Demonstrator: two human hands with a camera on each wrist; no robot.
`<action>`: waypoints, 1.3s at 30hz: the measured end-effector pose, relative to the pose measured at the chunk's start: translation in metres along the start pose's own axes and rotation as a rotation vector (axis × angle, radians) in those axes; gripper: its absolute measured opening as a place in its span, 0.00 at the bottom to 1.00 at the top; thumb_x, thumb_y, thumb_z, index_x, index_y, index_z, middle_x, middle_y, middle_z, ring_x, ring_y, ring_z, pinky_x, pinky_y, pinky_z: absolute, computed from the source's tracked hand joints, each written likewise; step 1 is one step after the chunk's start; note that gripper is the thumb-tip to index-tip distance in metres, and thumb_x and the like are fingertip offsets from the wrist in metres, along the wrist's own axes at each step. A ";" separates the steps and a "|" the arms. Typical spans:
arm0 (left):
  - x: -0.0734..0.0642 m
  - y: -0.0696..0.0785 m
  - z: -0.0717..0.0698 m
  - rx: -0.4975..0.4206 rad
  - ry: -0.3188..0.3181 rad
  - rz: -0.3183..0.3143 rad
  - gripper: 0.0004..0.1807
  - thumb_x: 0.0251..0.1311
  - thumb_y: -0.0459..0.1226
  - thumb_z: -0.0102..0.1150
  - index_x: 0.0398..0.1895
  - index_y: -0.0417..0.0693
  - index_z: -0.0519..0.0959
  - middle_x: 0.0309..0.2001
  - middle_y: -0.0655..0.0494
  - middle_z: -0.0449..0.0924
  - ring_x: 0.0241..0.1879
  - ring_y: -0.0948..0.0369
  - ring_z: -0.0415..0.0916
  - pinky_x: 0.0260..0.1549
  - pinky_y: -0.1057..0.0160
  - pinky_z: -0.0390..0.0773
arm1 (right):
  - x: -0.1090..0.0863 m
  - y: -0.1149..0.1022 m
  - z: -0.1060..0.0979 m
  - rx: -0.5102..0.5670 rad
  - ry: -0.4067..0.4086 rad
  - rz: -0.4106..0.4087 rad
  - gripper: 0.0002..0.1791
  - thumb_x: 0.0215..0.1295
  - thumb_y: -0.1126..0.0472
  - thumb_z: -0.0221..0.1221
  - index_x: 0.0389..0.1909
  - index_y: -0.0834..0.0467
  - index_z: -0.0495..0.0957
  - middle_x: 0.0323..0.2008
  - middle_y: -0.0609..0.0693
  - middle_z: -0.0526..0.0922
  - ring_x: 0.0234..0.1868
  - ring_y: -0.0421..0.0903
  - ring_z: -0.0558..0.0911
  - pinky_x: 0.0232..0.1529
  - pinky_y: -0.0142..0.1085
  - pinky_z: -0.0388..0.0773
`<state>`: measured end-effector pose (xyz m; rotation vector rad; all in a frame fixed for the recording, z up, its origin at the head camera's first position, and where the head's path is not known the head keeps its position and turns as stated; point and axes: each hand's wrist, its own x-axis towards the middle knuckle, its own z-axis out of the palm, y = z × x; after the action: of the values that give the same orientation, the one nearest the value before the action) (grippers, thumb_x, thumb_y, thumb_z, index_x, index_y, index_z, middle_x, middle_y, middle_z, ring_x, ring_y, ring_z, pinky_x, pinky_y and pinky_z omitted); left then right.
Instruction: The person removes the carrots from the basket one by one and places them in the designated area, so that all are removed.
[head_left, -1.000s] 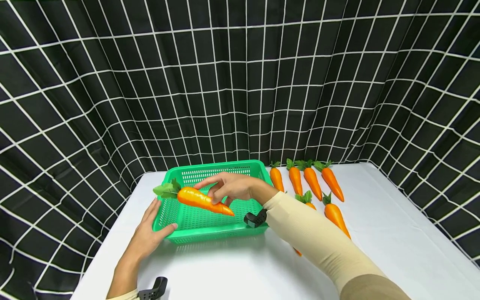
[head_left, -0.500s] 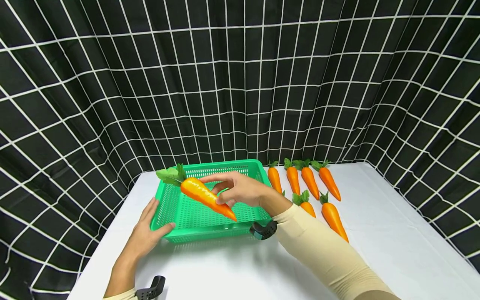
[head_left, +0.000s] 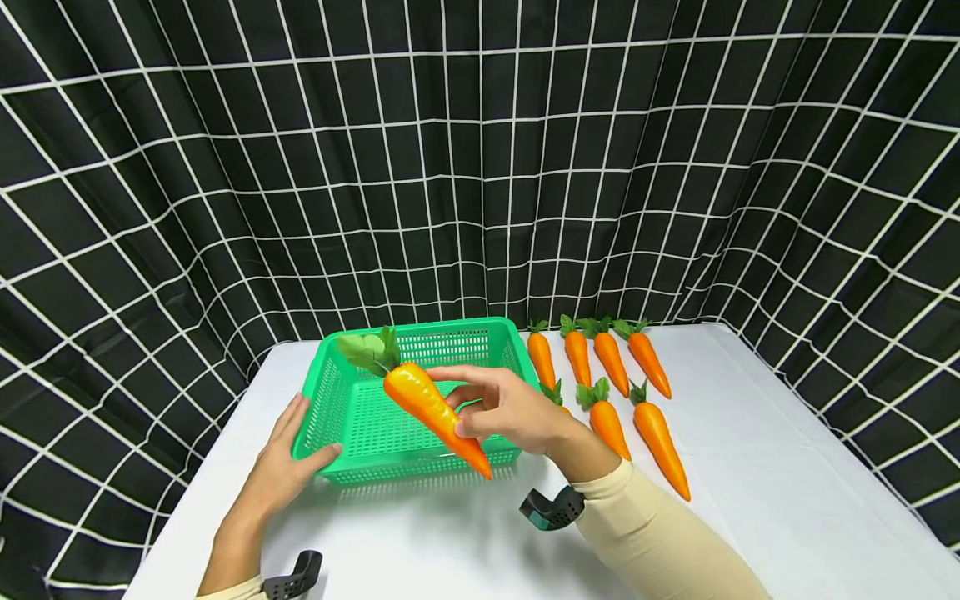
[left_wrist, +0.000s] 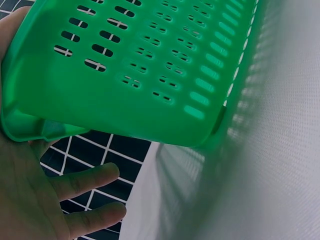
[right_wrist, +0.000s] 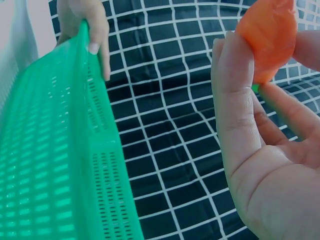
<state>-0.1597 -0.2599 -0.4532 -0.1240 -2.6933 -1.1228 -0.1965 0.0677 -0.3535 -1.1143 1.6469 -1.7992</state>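
Observation:
An orange carrot (head_left: 431, 410) with green leaves is held slantwise above the near part of the green plastic basket (head_left: 420, 461). My right hand (head_left: 517, 412) pinches it between thumb and fingers, tip pointing toward me and right. In the right wrist view only part of the carrot (right_wrist: 270, 37) shows between the fingers. At the basket's near left corner, my left hand (head_left: 283, 462) holds the rim, thumb along the near edge. Two of its fingers (left_wrist: 90, 182) stretch out free below the rim in the left wrist view. No carrot shows inside the visible part of the basket.
Several more carrots lie on the white table (head_left: 780, 433) right of the basket, in two rows; one far carrot (head_left: 648, 364) and one near carrot (head_left: 662, 448) mark the right end. A black gridded curtain (head_left: 480, 167) closes off the back and sides.
My right hand has drawn back toward me and slightly right with the carrot, which now slants more steeply. The left hand stays at the basket corner. The view has shifted slightly.

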 end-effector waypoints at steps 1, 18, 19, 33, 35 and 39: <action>0.000 0.000 0.000 0.002 0.000 -0.002 0.47 0.48 0.52 0.58 0.67 0.49 0.45 0.67 0.53 0.38 0.63 0.50 0.37 0.50 0.38 0.48 | -0.003 0.000 0.001 0.005 0.007 -0.007 0.31 0.47 0.72 0.51 0.58 0.57 0.65 0.40 0.64 0.72 0.39 0.57 0.73 0.29 0.46 0.75; -0.001 0.000 -0.003 0.005 0.004 0.006 0.48 0.48 0.53 0.58 0.67 0.47 0.43 0.67 0.53 0.37 0.63 0.49 0.36 0.50 0.37 0.46 | -0.049 -0.008 0.008 -0.053 0.135 -0.068 0.33 0.50 0.76 0.53 0.59 0.55 0.63 0.41 0.64 0.73 0.40 0.60 0.73 0.34 0.48 0.74; -0.002 0.000 -0.003 0.003 0.002 0.006 0.48 0.48 0.52 0.58 0.67 0.48 0.43 0.67 0.53 0.37 0.63 0.49 0.35 0.50 0.37 0.46 | -0.050 -0.008 0.007 -0.051 0.135 -0.080 0.33 0.50 0.76 0.53 0.59 0.56 0.63 0.41 0.64 0.73 0.41 0.60 0.73 0.35 0.48 0.74; -0.001 -0.003 -0.001 0.002 0.006 -0.002 0.48 0.48 0.53 0.57 0.67 0.49 0.43 0.67 0.56 0.35 0.63 0.48 0.35 0.49 0.35 0.45 | -0.076 -0.016 -0.007 -0.133 0.211 -0.147 0.32 0.50 0.75 0.53 0.59 0.60 0.62 0.43 0.65 0.72 0.43 0.60 0.72 0.39 0.48 0.72; -0.001 -0.003 0.000 0.000 0.003 -0.005 0.48 0.48 0.53 0.57 0.67 0.49 0.43 0.67 0.57 0.35 0.63 0.48 0.35 0.49 0.35 0.45 | -0.080 -0.018 -0.009 -0.148 0.218 -0.148 0.32 0.50 0.75 0.53 0.59 0.60 0.62 0.42 0.64 0.73 0.42 0.60 0.72 0.39 0.48 0.73; 0.000 -0.001 0.001 -0.002 -0.002 -0.006 0.48 0.48 0.53 0.57 0.67 0.49 0.43 0.67 0.57 0.35 0.63 0.48 0.35 0.49 0.35 0.45 | -0.087 -0.021 -0.012 -0.132 0.218 -0.154 0.32 0.51 0.76 0.51 0.60 0.61 0.60 0.42 0.66 0.72 0.42 0.60 0.72 0.37 0.48 0.73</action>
<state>-0.1596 -0.2603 -0.4547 -0.1175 -2.6966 -1.1275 -0.1530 0.1466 -0.3550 -1.1635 1.8744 -1.9938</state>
